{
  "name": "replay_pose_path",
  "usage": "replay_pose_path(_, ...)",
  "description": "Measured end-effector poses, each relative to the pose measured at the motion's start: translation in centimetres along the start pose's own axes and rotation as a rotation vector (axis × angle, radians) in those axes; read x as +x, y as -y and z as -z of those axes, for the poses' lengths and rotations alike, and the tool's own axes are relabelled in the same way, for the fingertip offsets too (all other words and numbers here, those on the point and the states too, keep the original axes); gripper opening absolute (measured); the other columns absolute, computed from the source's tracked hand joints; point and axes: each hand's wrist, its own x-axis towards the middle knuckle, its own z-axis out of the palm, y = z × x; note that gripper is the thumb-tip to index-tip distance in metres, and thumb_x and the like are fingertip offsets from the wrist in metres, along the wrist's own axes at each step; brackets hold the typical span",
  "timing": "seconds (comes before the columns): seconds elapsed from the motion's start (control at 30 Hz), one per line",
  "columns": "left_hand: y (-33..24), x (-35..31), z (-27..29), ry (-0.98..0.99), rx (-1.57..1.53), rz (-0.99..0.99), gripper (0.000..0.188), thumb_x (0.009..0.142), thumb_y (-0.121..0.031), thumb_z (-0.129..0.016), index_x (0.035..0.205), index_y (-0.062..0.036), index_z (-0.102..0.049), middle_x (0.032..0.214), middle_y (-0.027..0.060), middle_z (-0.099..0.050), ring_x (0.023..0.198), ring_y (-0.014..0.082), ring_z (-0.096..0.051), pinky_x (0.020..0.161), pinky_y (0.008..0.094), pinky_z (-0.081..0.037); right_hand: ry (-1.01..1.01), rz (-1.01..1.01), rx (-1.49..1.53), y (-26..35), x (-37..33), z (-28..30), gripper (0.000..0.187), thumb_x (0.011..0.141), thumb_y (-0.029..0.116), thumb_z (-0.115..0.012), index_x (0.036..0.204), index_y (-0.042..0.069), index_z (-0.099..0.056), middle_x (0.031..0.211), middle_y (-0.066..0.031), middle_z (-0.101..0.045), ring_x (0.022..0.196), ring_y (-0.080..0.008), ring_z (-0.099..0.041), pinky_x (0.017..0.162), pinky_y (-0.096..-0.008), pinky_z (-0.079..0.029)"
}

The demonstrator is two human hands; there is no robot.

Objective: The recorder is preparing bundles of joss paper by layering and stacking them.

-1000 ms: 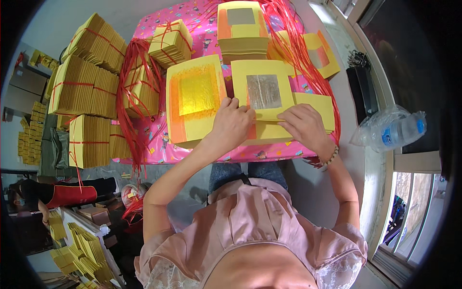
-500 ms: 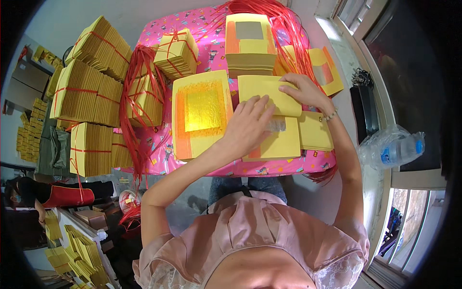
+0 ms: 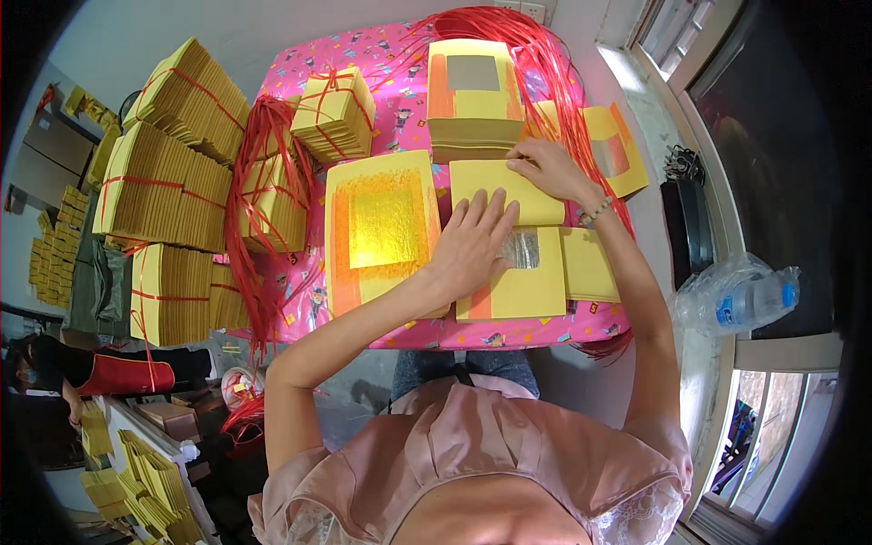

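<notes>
My left hand (image 3: 468,243) lies with fingers stretched out across a yellow paper sheet (image 3: 479,179), whose plain side faces up. My right hand (image 3: 550,173) has its fingers curled at the far right edge of that sheet and seems to pinch it. Just below, partly under my left hand, is a yellow sheet with a silver patch (image 3: 525,251). Left of my hands sits a stack of yellow paper with a gold square (image 3: 386,218). Beyond them stands a thick stack of yellow paper with a grey square (image 3: 477,113). Plain yellow paper (image 3: 590,263) lies at the right.
Bundles of yellow paper tied with red string (image 3: 163,186) line the left side. Red strands (image 3: 272,173) hang over them, and more red strands (image 3: 568,100) trail at the back right. A plastic bottle (image 3: 749,304) lies on the right ledge. Another person (image 3: 118,368) is at the far left.
My right hand has shifted slightly left and its fingers have curled at the sheet's far edge. My left hand stays spread on the paper. The whole view has moved slightly.
</notes>
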Motion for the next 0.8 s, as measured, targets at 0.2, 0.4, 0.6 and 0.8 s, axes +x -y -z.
replay_pose_path(0.2, 0.0, 0.1, 0.0, 0.022, -0.022, 0.002, 0.087, 0.082, -0.043, -0.072, 0.148, -0.0016, -0.033, 0.149, 0.0223, -0.038, 0.133, 0.0404, -0.039, 0.109, 0.0494, -0.034, -0.040, 0.068, 0.013, 0.1, 0.2, -1.1, 0.025, 0.094, 0.023, -0.063, 0.106, 0.000, -0.066, 0.099, -0.0158, -0.067, 0.091, -0.0319, -0.065, 0.082, -0.0398, -0.051)
replay_pose_path(0.4, 0.2, 0.3, -0.3, 0.047, -0.025, 0.007, 0.086, 0.081, -0.044, -0.073, 0.146, -0.0024, -0.035, 0.147, 0.0220, -0.040, 0.132, 0.0399, -0.041, 0.108, 0.0483, -0.036, 0.013, 0.007, 0.030, -0.4, 0.2, -1.6, 0.028, 0.095, 0.030, -0.060, 0.109, 0.006, -0.064, 0.110, -0.0128, -0.065, 0.109, -0.0314, -0.060, 0.093, -0.0445, -0.045)
replay_pose_path(0.6, 0.2, 0.4, -0.2, 0.074, -0.059, -0.007, 0.082, 0.083, -0.042, -0.071, 0.145, -0.0024, -0.036, 0.147, 0.0186, -0.042, 0.131, 0.0403, -0.042, 0.107, 0.0476, -0.039, -0.040, 0.028, 0.058, -0.6, -0.1, -2.0, 0.027, 0.094, 0.026, -0.061, 0.109, 0.004, -0.063, 0.108, -0.0142, -0.064, 0.105, -0.0321, -0.061, 0.091, -0.0416, -0.047)
replay_pose_path(0.8, 0.5, 0.3, -0.4, 0.074, -0.065, -0.035, 0.076, 0.087, -0.041, -0.067, 0.145, -0.0017, -0.038, 0.146, 0.0175, -0.043, 0.130, 0.0415, -0.043, 0.106, 0.0476, -0.041, -0.181, 0.107, -0.080, 1.1, -1.7, -1.6, 0.027, 0.094, 0.022, -0.062, 0.113, 0.003, -0.061, 0.108, -0.0137, -0.062, 0.103, -0.0312, -0.061, 0.090, -0.0402, -0.048)
